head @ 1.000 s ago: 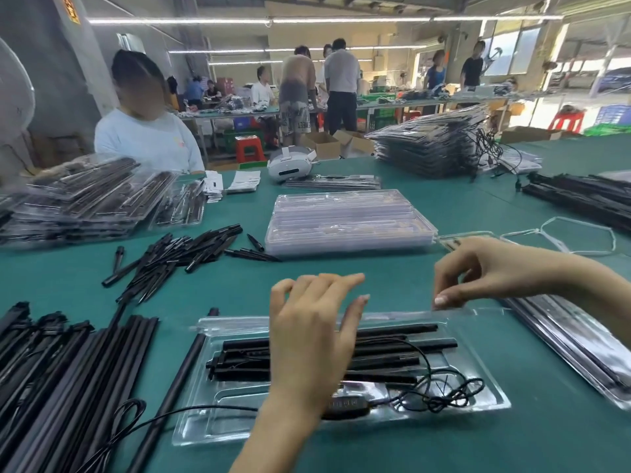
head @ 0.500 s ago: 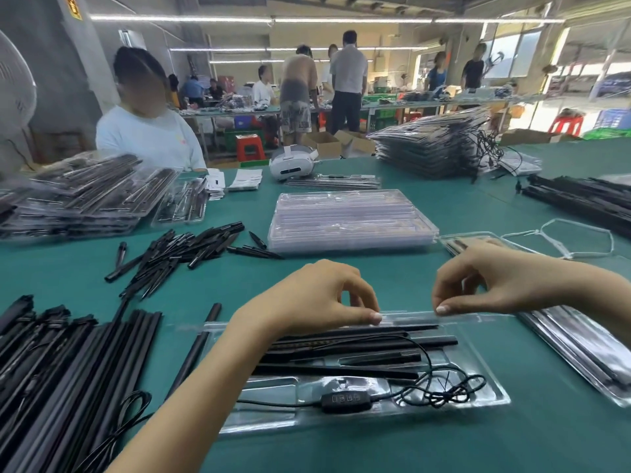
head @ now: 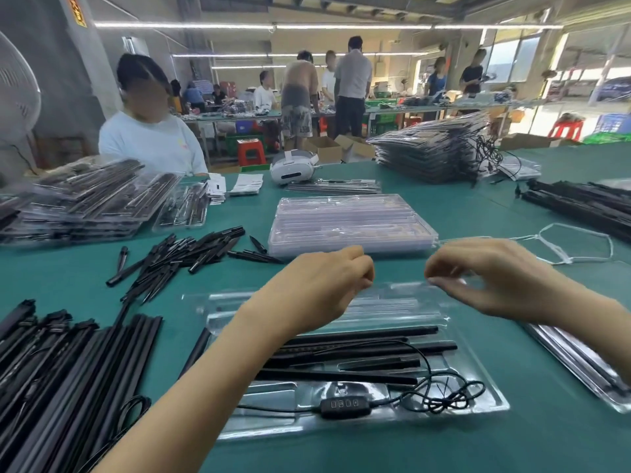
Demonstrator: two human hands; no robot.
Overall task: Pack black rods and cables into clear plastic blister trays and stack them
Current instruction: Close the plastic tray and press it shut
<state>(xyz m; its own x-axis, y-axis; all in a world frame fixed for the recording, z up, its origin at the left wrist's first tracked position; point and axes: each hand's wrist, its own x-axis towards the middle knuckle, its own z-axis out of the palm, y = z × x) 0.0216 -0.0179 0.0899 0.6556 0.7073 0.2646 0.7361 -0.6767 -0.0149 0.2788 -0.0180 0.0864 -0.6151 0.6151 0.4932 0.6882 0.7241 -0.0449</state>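
A clear blister tray [head: 478,402] lies in front of me on the green table, holding several black rods [head: 375,349] and a black cable with an inline controller [head: 345,403]. Its clear hinged lid [head: 399,302] is raised along the far edge. My left hand [head: 317,288] pinches the lid's far edge on the left. My right hand [head: 488,278] pinches the same edge on the right. Both hands hover above the rods, the lid tilted up between them.
Long black rods [head: 51,387] lie at the left, and short black pieces [head: 177,257] are heaped beyond them. A stack of empty clear trays [head: 351,223] sits ahead. A packed tray [head: 580,363] lies at the right, with packed stacks [head: 85,206] far left. A seated person faces the table.
My left hand rose off the rods and took the lid's far edge. Both hands have lifted that edge, so the lid now stands raised over the tray.
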